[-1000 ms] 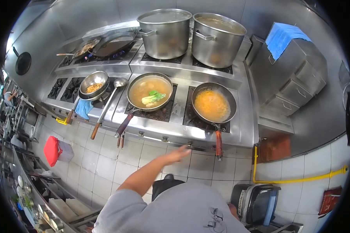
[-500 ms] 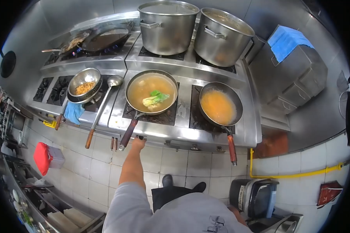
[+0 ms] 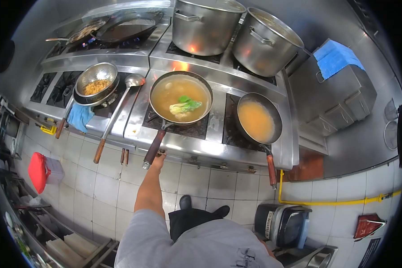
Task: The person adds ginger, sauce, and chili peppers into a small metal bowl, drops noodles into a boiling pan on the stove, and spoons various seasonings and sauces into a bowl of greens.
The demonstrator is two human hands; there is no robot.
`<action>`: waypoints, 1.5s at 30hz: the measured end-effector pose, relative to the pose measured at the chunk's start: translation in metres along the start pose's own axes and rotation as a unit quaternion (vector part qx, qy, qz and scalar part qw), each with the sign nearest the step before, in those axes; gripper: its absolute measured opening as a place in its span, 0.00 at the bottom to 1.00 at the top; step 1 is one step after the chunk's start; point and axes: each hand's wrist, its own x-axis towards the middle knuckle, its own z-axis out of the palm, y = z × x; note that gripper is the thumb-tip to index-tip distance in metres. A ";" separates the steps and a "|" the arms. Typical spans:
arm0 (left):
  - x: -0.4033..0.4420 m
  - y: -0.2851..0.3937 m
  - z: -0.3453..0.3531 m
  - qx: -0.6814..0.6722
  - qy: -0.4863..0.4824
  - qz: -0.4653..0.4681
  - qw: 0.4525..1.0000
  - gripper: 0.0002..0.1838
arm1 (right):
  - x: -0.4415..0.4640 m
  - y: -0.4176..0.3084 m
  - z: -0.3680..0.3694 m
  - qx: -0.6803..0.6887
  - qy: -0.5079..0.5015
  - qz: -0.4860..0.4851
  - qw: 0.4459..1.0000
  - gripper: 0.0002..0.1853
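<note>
- Left hand (image 3: 158, 161): arm stretched toward the stove (image 3: 201, 146), fingertips at a knob (image 3: 161, 152) on its front. Fingers small and partly hidden; cannot tell whether they close round the knob.
- Right hand: out of view; cannot tell whether wide, narrow or holding anything.
- Knob position: below the stove's front edge, just right of the end of the dark red handle (image 3: 153, 150) as seen from above.
- Handle belongs to the middle pan (image 3: 151, 95), on a front burner. Contents: cloudy brown soup (image 3: 165, 92) with a leafy green vegetable (image 3: 184, 106) near the centre.
- Flame (image 3: 180, 66): orange, visible behind the far rim of the middle pan.
- Right of it, well apart: second pan (image 3: 272, 107), orange liquid (image 3: 256, 121) inside.
- Left: ladle (image 3: 116, 117) lying slantwise; beyond it, a metal bowl (image 3: 96, 73) with browned bits, blue cloth (image 3: 81, 118) below.
- Rear burners: two large pots (image 3: 204, 32), side by side.
</note>
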 end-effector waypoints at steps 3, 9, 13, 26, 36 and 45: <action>0.013 0.007 -0.035 0.051 0.156 0.025 0.986 0.36 | -0.031 -0.054 -0.030 -0.046 0.041 0.042 0.997 0.22; -0.053 0.133 -0.184 -0.129 0.621 -0.127 0.763 0.37 | -0.040 -0.153 -0.092 -0.026 0.085 0.025 0.996 0.25; -0.038 0.154 -0.283 -0.188 0.667 -0.063 0.718 0.38 | -0.016 -0.191 -0.110 -0.018 0.103 -0.055 0.993 0.27; -0.133 0.199 -0.154 0.094 0.064 0.088 0.990 0.16 | -0.008 -0.416 -0.188 -0.115 0.047 -0.318 0.940 0.26; -0.445 0.290 0.006 0.045 -0.242 0.214 0.945 0.22 | -0.090 -0.578 -0.231 0.298 -0.304 -0.439 0.791 0.23; -0.477 0.269 0.040 0.312 -0.091 0.348 0.879 0.35 | -0.049 -0.509 -0.287 0.313 -0.268 -0.420 0.809 0.28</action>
